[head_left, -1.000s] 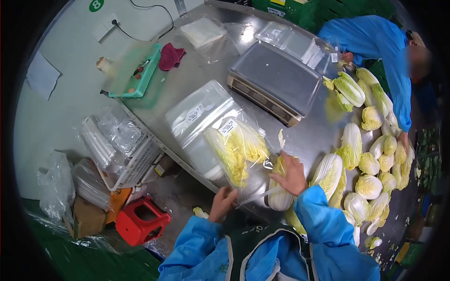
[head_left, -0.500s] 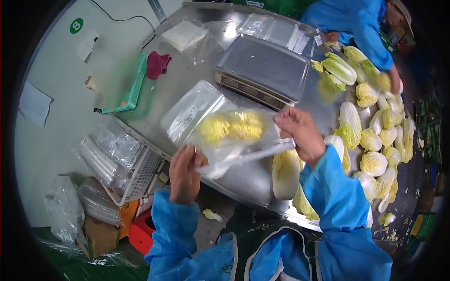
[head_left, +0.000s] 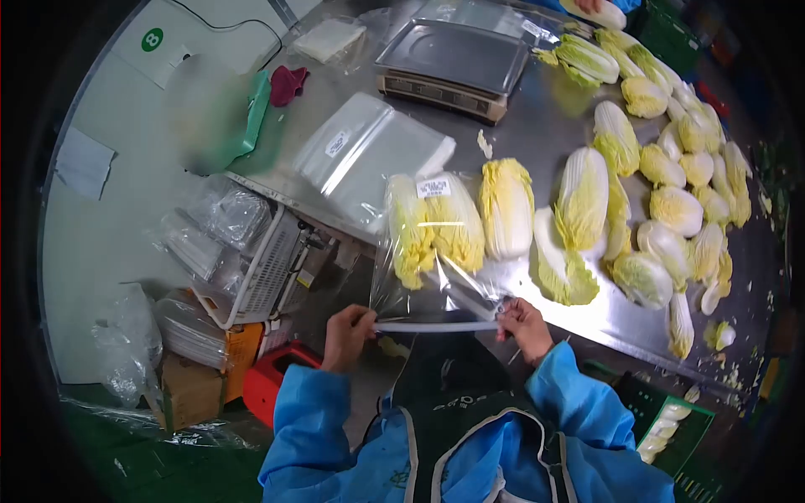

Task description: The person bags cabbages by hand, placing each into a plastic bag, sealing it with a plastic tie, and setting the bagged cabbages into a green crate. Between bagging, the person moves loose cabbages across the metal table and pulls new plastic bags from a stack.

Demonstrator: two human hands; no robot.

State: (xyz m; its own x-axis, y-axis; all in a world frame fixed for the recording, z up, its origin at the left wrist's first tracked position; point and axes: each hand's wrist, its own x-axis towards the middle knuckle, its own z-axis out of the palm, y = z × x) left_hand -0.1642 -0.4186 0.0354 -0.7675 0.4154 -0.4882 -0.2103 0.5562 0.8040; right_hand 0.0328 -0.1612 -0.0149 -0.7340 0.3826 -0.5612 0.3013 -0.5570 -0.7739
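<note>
A clear plastic bag [head_left: 419,298] holding two yellow-green cabbages [head_left: 457,222] lies at the table's near edge, a printed label on its top side. Its open end faces my body. My left hand [head_left: 348,335] pinches the left corner of the bag's mouth, and my right hand [head_left: 524,329] pinches the right corner, so the edge is stretched straight between them. Beside the bag, on the right, is a loose cabbage [head_left: 507,210]. A stack of flat clear bags [head_left: 360,151] lies just behind and to the left.
A scale [head_left: 453,59] stands at the back. Many cabbages [head_left: 671,210] cover the right side. At far left are a white basket [head_left: 256,277] with plastic bags and a red box [head_left: 277,377]. A co-worker's hand [head_left: 589,5] touches a cabbage at the top.
The bag with the cabbages has come down from the air onto the table edge, its mouth now towards my body. Both hands have moved lower, and the view has shifted.
</note>
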